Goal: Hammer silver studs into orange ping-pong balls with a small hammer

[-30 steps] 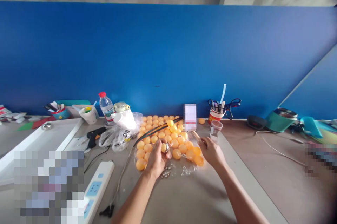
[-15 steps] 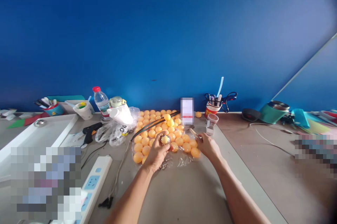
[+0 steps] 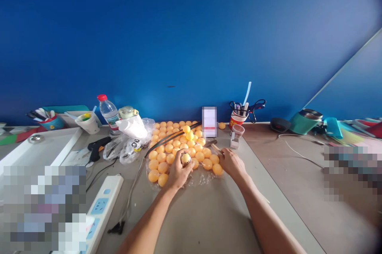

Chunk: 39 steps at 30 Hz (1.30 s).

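Observation:
My left hand [image 3: 180, 172] curls around a small pale yellow ball [image 3: 186, 158] with a dark, speckled covering around its sides. A thin wooden stick [image 3: 216, 149] is pinched in the fingers of my right hand [image 3: 233, 163]; it points up and left. A dark flat end [image 3: 211, 142] lies by its far tip, and I cannot tell whether it is a brush head. Beneath and behind both hands spreads a clear plastic bag of orange table tennis balls [image 3: 162, 167]. Two brighter yellow balls [image 3: 189, 135] rest on top, beside a black strap [image 3: 173, 136].
A blurred upright phone [image 3: 209, 122] stands behind the bag. To its right are a red cup of tools [image 3: 238, 118] and a small clear cup [image 3: 238, 129]. On the left lie a power strip [image 3: 103, 206], a glue gun [image 3: 97, 147], a water bottle [image 3: 109, 114] and a white tray [image 3: 64, 142].
The whole view has shifted a little, so things sit slightly further left and higher. Both hands keep their holds, with the ball and stick in nearly the same places.

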Available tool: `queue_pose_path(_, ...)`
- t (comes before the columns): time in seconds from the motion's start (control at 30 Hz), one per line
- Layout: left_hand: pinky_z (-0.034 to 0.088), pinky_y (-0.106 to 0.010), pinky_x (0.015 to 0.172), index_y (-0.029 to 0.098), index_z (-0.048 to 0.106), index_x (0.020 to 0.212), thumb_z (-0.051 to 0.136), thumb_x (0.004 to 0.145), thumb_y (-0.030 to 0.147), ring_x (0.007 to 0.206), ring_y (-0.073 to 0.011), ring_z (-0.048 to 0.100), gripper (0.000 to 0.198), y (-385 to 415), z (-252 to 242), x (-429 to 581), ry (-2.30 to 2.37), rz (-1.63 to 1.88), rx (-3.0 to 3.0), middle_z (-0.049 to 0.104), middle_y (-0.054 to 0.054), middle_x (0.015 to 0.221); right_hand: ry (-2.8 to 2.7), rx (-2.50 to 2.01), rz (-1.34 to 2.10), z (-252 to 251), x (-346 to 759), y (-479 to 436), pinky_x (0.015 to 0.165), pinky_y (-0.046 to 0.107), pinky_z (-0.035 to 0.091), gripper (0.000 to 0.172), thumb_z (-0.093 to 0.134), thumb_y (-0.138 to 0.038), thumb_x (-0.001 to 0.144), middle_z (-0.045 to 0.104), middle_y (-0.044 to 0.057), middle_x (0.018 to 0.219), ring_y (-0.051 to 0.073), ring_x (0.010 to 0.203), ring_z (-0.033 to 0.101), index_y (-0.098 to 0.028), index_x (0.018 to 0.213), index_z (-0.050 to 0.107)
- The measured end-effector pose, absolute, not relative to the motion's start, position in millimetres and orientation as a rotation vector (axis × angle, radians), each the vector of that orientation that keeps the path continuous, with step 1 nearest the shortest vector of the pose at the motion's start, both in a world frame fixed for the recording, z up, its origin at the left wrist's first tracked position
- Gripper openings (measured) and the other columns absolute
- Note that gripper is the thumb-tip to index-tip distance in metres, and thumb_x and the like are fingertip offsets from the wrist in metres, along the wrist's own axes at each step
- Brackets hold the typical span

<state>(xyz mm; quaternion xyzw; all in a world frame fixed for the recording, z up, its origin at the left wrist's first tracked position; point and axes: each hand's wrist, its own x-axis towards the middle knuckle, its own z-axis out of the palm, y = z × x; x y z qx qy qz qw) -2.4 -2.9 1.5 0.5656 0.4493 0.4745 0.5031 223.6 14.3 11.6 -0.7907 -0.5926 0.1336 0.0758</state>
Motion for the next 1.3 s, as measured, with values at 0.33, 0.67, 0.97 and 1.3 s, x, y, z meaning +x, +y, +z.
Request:
queue_pose_path(0.33,0.044,-0.023,0.059,0.021,0.056,0.092,0.071,0.069,0.023,0.061,-0.0117,0.052,0.028,-6.3,5.5,0.9,1.174,1.232,1.433,0.055,0.003,0.072,-1.707,-2.012,0.042,5.0,222.5,13.1,0.083,0.035,0.045,0.027,0.045,-0.023,0.088,0.062,0.014,0.105,0.024,0.096,0.059,-0.016,0.103,0.065)
queue_pose_path(0.67,0.038,-0.025,0.055,0.024,0.057,0.085,0.069,0.068,0.020,0.058,-0.0141,0.048,0.021,-3.6,7.0,-3.4,1.215,1.229,1.367,0.054,0.003,0.068,-2.244,-1.103,0.333,31.2,163.9,-26.2,0.065,0.026,0.043,0.019,0.042,-0.018,0.091,0.064,0.006,0.076,0.017,0.069,0.059,-0.020,0.090,0.062)
queue_pose_path(0.97,0.040,-0.022,0.058,0.019,0.052,0.084,0.067,0.070,0.025,0.059,-0.0100,0.046,0.021,2.9,17.2,-9.7,1.212,1.313,1.318,0.050,0.004,0.069,-2.368,-1.186,0.396,27.0,164.8,-25.0,0.061,0.024,0.039,0.015,0.045,-0.015,0.088,0.065,0.004,0.076,0.015,0.068,0.057,-0.018,0.084,0.059)
queue_pose_path(1.3,0.041,-0.022,0.057,0.019,0.054,0.082,0.069,0.065,0.022,0.059,-0.0103,0.046,0.023,4.7,17.9,-9.1,1.235,1.335,1.368,0.050,0.005,0.066,-2.460,-1.195,0.432,11.5,143.2,-30.7,0.059,0.023,0.040,0.016,0.050,-0.016,0.090,0.063,0.005,0.086,0.014,0.068,0.055,-0.020,0.095,0.064)
